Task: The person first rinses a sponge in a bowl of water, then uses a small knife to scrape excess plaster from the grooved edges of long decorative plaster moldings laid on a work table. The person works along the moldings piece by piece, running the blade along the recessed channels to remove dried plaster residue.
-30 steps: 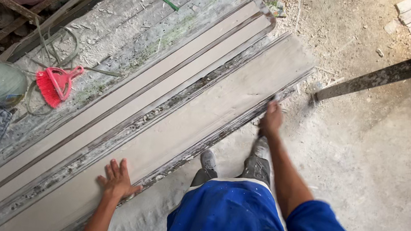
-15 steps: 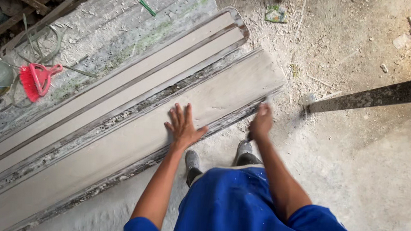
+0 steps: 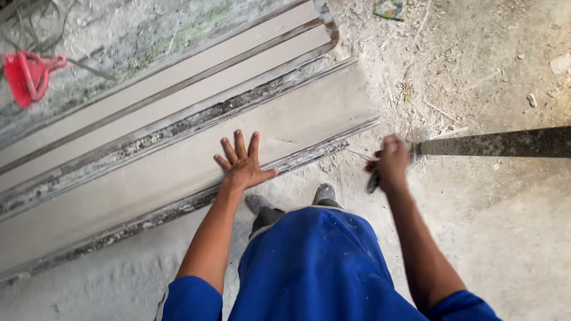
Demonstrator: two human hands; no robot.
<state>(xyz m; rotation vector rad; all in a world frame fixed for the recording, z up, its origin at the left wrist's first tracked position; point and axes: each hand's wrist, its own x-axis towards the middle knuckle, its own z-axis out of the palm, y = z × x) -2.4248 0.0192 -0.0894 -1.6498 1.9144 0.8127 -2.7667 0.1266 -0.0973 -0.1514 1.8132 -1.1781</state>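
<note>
Your left hand [image 3: 244, 166] lies flat on the long pale plaster strip [image 3: 166, 173], palm down, fingers [image 3: 239, 143] spread wide and pointing away from you across the strip's surface. The thumb sits toward the strip's near edge, the other four fan out over its smooth middle (nothing gripped, just pressed on top).

Your right hand [image 3: 391, 164] hangs off the strip's rounded end, just past it over the dusty floor [image 3: 526, 221], closed in a fist round a small dark tool [image 3: 372, 182]. The tool's tip pokes out below the fist; what kind of tool it is can't be told, as the hand is blurred. It doesn't touch the strip.

The strip runs diagonally, from lower left to its end nr the right hand. Beyond the strip, parallel to it, lies a long mould frame [image 3: 170, 100] w/ a rounded end and pale filling. A red scoop-like object [image 3: 26, 75] rests well beyond the strip, on the rough grey surface past the frame. Your grey shoes [image 3: 326, 195] stand beside the strip's near edge, btwn the two hands. A dark plank [image 3: 511, 142] stretches away from the strip's end, starting close by the right hand.
</note>
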